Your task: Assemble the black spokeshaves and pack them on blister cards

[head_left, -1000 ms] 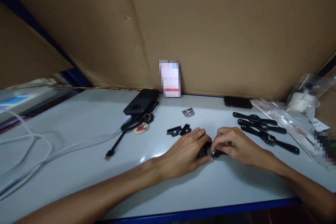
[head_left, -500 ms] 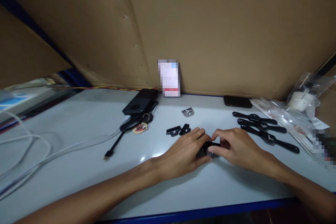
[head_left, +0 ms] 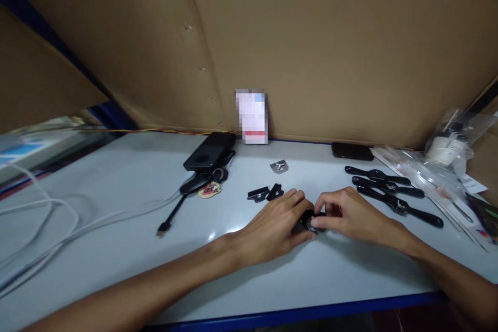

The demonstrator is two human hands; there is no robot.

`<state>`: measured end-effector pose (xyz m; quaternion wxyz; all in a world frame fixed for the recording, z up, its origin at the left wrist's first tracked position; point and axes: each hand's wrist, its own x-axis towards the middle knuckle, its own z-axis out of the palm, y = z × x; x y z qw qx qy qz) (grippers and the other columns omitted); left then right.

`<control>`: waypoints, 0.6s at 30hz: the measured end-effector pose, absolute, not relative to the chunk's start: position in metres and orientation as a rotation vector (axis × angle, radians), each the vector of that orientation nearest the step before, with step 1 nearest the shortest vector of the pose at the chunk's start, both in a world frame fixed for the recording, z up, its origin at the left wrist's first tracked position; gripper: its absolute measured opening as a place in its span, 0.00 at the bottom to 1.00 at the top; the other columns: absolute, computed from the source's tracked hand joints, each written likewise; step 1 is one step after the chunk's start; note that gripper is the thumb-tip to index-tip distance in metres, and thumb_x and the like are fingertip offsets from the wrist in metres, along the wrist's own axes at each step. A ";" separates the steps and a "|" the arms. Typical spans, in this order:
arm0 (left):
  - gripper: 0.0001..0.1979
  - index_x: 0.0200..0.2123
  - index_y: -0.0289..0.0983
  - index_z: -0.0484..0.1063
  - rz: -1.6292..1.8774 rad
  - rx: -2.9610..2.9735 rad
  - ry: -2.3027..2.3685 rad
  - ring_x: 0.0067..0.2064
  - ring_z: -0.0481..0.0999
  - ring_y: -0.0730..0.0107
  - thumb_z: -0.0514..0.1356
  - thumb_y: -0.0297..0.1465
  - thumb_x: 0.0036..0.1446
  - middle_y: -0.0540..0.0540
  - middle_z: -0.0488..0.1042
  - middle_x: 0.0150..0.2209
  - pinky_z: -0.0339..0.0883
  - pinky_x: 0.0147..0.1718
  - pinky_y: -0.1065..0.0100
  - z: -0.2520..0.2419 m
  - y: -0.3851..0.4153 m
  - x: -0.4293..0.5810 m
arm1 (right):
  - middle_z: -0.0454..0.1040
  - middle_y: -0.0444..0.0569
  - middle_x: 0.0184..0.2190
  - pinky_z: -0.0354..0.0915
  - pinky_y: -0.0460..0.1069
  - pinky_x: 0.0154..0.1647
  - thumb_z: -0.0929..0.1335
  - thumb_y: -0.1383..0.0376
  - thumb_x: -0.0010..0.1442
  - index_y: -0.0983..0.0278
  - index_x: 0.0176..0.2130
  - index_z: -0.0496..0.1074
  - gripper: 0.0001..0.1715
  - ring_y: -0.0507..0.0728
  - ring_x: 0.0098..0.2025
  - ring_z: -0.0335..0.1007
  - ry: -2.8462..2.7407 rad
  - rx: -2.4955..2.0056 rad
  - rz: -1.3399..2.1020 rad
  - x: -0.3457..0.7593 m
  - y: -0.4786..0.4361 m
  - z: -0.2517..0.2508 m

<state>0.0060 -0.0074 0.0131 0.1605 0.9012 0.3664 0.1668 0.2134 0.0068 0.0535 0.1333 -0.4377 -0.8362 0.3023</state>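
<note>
My left hand (head_left: 274, 223) is closed over a black metal tool (head_left: 301, 225), apparently a spokeshave like those to the right. Its fingers cover most of it. Against the tool's right side, my right hand (head_left: 348, 212) pinches with thumb and forefinger. A small greyish part shows by the thumb; its kind is hidden. Just beyond my left fingers lie two small black metal plates, one longer plate (head_left: 258, 194) and one shorter plate (head_left: 275, 192). Farther back rests a silver blade-like plate (head_left: 279, 166). Three black spokeshaves (head_left: 399, 204) lie side by side to the right.
A phone (head_left: 252, 116) with a lit screen leans on the cardboard wall (head_left: 330, 52). A black power bank (head_left: 210, 151), keys and a cable lie left of centre. White cables (head_left: 70, 218) cross the left side. A dark phone (head_left: 352, 151) and plastic packaging (head_left: 431, 181) lie right.
Both hands stay in nearly the same place on the tool. My right thumb and forefinger shift slightly at its right end. The view moves a little.
</note>
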 end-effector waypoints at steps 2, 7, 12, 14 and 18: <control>0.11 0.43 0.37 0.69 0.474 2.573 1.050 0.43 0.69 0.59 0.62 0.37 0.62 0.44 0.69 0.41 0.68 0.40 0.58 0.014 -0.008 0.006 | 0.68 0.38 0.21 0.53 0.45 0.27 0.71 0.70 0.59 0.62 0.35 0.78 0.04 0.48 0.23 0.59 -2.491 -1.190 0.883 0.213 0.003 0.053; 0.11 0.42 0.37 0.69 0.462 2.560 1.054 0.43 0.69 0.58 0.63 0.37 0.62 0.45 0.68 0.40 0.67 0.40 0.58 0.014 -0.008 0.007 | 0.72 0.41 0.27 0.56 0.45 0.32 0.68 0.76 0.57 0.62 0.32 0.77 0.11 0.49 0.29 0.63 -2.540 -1.031 0.884 0.212 -0.002 0.053; 0.09 0.40 0.37 0.68 0.480 2.581 1.048 0.42 0.68 0.59 0.61 0.36 0.63 0.44 0.68 0.40 0.67 0.39 0.59 0.012 -0.008 0.006 | 0.70 0.42 0.28 0.56 0.46 0.31 0.69 0.73 0.58 0.64 0.28 0.71 0.07 0.50 0.28 0.61 -2.483 -1.102 0.760 0.207 -0.007 0.048; 0.11 0.41 0.36 0.68 0.475 2.593 1.058 0.42 0.68 0.58 0.62 0.37 0.62 0.44 0.69 0.40 0.67 0.39 0.58 0.011 -0.008 0.006 | 0.69 0.41 0.27 0.56 0.46 0.31 0.67 0.75 0.58 0.63 0.30 0.69 0.08 0.50 0.28 0.61 -2.422 -1.064 0.794 0.208 -0.005 0.048; 0.17 0.48 0.36 0.69 0.441 2.595 1.076 0.45 0.69 0.56 0.64 0.38 0.60 0.43 0.69 0.43 0.68 0.43 0.56 0.012 -0.008 0.006 | 0.70 0.39 0.25 0.57 0.45 0.30 0.66 0.76 0.57 0.62 0.31 0.68 0.09 0.50 0.27 0.63 -2.256 -1.139 0.723 0.215 0.011 0.049</control>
